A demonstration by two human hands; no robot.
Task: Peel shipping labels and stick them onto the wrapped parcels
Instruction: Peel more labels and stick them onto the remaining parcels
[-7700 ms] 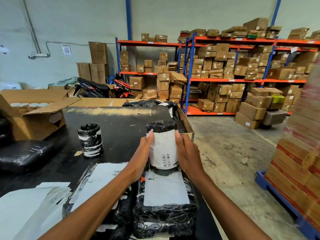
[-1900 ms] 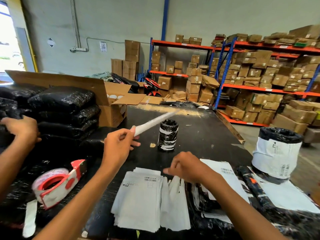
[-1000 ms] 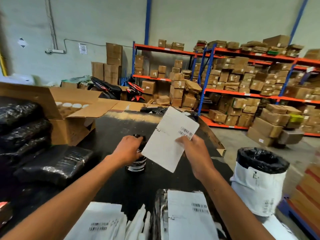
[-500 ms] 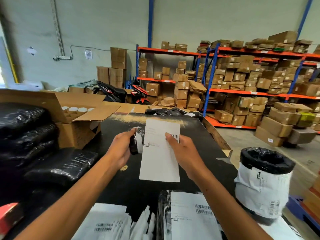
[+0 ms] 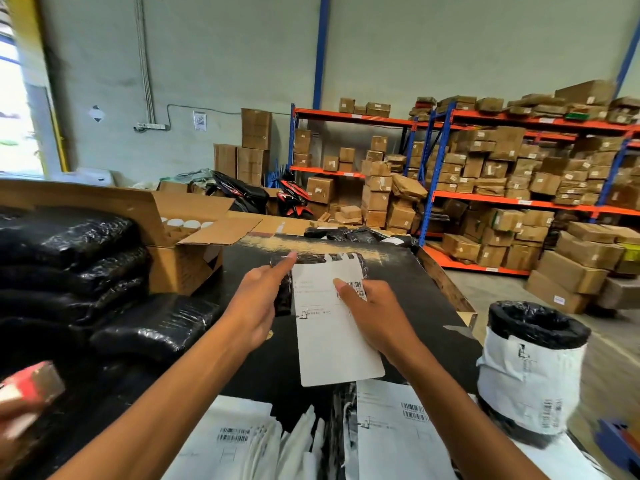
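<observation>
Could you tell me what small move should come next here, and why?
Probably wrap the label down around the parcel: the right hand pins only its top there, the left hand holds the parcel, and the rest hangs free.

Both bare forearms reach forward. The left grip (image 5: pixel 258 303) clasps the parcel (image 5: pixel 283 299), forefinger stretched; the right grip (image 5: pixel 375 311) pinches the label (image 5: pixel 332 344), thumb on top.

The label (image 5: pixel 332 327) is white with a black barcode and faint grey print. The parcel (image 5: pixel 282 296) behind it is glossy black. The bench (image 5: pixel 422 299) is black, worn pale at its far edge. The racks (image 5: pixel 485 196) have blue posts and orange beams, and their cartons (image 5: pixel 545 182) are brown.
</observation>
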